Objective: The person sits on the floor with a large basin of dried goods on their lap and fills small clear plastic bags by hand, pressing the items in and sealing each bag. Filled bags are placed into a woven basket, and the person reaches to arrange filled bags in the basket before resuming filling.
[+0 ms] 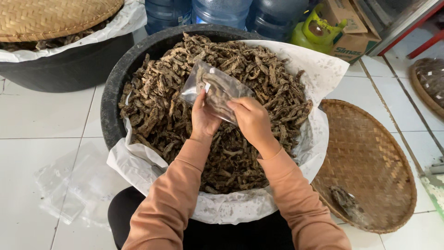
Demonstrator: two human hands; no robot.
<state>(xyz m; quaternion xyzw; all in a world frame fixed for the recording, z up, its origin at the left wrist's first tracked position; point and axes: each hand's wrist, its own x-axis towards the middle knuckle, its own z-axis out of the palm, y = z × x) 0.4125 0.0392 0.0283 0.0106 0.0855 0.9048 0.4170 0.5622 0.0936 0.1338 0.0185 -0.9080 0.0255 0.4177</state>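
Left hand (203, 116) and right hand (250, 118) clamped on part-filled bag (215, 90) over tub (113, 88); heap of snacks (162, 111) unpacked.

Tub of dried strips in the middle of the floor

A bag (216, 90) is held over the tub (111, 88) by the left hand (203, 118) and right hand (252, 121). A woven tray (370, 162) lies right of the tub, loose plastic bags (76, 187) left, water bottles (222, 11) behind, a second tub (64, 65) behind-left.
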